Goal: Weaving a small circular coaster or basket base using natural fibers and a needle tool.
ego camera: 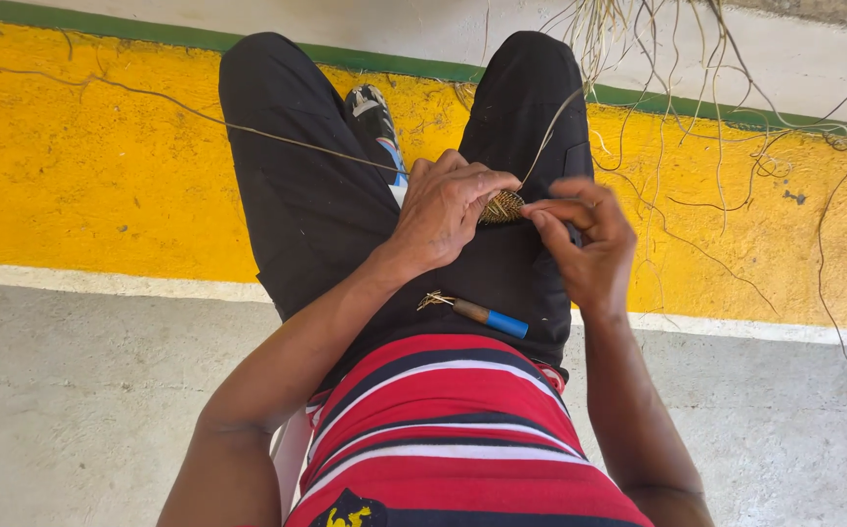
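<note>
Left hand [448, 210] clasps small woven coil [502, 207] over lap | right hand [587, 239] pinches fibre strand [550, 132] beside it | blue-handled tool [482, 315] lies on black trousers [316, 210] | loose fibres [697, 127] trail across yellow floor [82, 166]

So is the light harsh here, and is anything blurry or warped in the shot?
Head view: bright, even daylight, with the yellow floor band vividly lit and no hard glare. The left hand, right hand and small woven piece are sharp. The straight painted lines bow slightly, as from a wide lens.

Red-striped shirt [453, 429], perhaps tan coil [502, 207]
</note>
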